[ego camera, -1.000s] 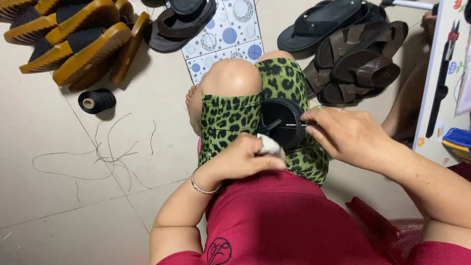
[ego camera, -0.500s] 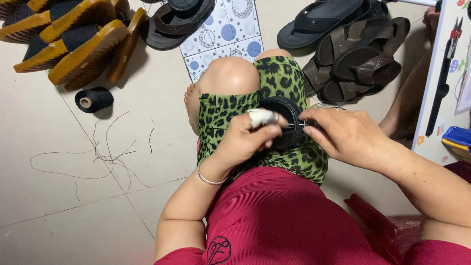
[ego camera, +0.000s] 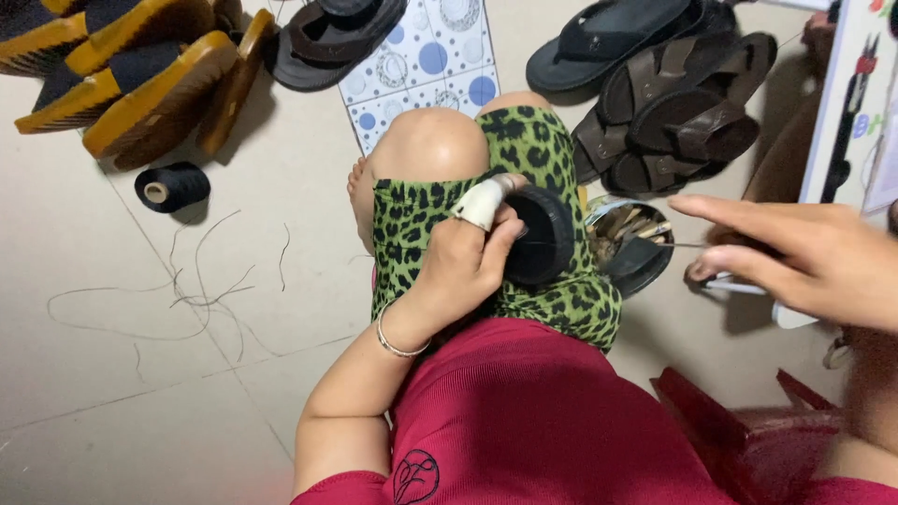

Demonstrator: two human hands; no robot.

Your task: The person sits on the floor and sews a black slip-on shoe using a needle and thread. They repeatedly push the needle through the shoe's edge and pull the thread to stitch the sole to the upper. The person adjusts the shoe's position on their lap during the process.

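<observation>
Two hands: left hand [ego camera: 465, 264] grips black shoe [ego camera: 541, 234], right hand [ego camera: 804, 254] apart.
</observation>
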